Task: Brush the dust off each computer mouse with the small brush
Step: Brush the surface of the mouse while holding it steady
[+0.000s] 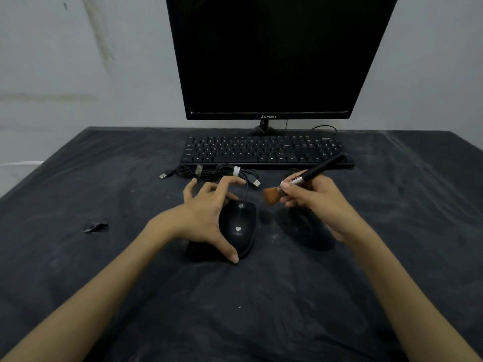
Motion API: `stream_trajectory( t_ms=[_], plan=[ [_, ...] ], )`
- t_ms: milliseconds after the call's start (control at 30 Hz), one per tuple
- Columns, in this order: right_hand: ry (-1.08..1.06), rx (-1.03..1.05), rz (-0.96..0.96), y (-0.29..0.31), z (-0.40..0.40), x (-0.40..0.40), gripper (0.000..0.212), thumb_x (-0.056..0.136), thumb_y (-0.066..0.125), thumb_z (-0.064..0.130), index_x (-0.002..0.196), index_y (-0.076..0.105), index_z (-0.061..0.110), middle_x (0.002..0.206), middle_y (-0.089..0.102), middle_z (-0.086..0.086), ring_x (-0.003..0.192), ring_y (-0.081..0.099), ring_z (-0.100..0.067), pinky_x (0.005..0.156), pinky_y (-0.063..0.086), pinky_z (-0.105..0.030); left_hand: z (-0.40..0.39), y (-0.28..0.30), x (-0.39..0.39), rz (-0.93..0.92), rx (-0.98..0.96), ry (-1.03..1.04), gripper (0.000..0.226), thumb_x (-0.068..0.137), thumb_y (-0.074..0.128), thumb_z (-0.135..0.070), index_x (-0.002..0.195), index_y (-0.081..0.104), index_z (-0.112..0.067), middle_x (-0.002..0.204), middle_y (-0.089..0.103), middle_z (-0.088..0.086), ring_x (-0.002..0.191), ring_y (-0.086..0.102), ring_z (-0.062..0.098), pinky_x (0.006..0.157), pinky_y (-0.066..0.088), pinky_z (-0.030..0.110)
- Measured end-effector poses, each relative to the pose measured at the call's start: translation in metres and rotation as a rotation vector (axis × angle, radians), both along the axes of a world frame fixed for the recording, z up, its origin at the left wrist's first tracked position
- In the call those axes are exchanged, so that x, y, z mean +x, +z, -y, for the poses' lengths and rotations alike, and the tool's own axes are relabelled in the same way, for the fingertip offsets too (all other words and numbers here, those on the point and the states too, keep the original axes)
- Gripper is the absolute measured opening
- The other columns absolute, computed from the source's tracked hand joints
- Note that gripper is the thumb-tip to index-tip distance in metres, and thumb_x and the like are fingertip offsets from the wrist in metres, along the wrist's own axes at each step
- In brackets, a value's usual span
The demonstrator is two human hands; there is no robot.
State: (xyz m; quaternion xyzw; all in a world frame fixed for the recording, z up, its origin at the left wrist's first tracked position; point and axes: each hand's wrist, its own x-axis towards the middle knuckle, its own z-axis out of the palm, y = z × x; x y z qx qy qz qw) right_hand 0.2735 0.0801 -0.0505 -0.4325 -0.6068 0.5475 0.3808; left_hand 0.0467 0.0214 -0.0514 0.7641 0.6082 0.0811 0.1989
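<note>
Left hand steadying a mouse, right hand holding the brush above the table.

My left hand [202, 215] arches over a black mouse [238, 227], thumb hooked round its near end, fingers spread past its far edge — a loose hold. My right hand [312, 202] is clenched around the small brush [300, 178], its orange bristles pointing left, in the air just beyond the mouse, not touching it. A second dark mouse [304, 226] sits under my right hand, blurred. Bundled cables [217, 172] lie beyond my left fingers, then a keyboard [264, 151] and monitor [271, 56], all on the dusty dark table [104, 257].
</note>
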Motion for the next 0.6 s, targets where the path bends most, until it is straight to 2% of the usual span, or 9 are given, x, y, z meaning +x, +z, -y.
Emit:
stream_trajectory(
  t_ms=[200,300,467,600],
  plan=[
    [-0.131,0.01,-0.179,-0.009,0.003,0.007,0.005,0.087,0.065,0.008,0.092,0.066,0.005,0.081,0.07,-0.007,0.073,0.067,-0.012,0.065,0.053,-0.017,0.019,-0.011,-0.005,0.051,0.238,-0.05,0.121,0.044,0.085,-0.063,0.132,0.005,-0.046,0.137,0.028,-0.034,0.138,0.014,-0.009,0.112,-0.025,0.039],
    [-0.185,0.095,-0.227,-0.007,0.01,0.01,0.006,0.085,0.067,0.005,0.091,0.066,0.007,0.075,0.07,-0.003,0.07,0.067,-0.01,0.064,0.052,-0.016,0.026,-0.02,-0.008,0.136,0.306,-0.018,0.119,0.041,0.086,-0.063,0.129,0.006,-0.05,0.141,0.031,-0.029,0.138,0.02,-0.012,0.115,-0.019,0.045],
    [-0.07,0.175,-0.228,-0.002,0.036,-0.006,0.006,0.08,0.069,0.004,0.085,0.066,0.007,0.067,0.067,0.002,0.063,0.063,-0.008,0.058,0.051,-0.017,0.03,-0.027,-0.01,0.223,0.316,0.016,0.122,0.04,0.086,-0.064,0.126,0.0,-0.058,0.143,0.034,-0.027,0.132,0.027,-0.017,0.116,-0.013,0.047],
    [0.107,0.275,-0.06,-0.012,0.051,-0.021,0.012,0.077,0.078,0.012,0.085,0.07,0.01,0.075,0.069,0.001,0.07,0.064,-0.01,0.067,0.049,-0.019,0.03,-0.027,-0.01,0.252,0.33,0.016,0.122,0.039,0.087,-0.062,0.128,0.004,-0.05,0.143,0.037,-0.023,0.132,0.031,-0.015,0.116,-0.009,0.049]
  ],
)
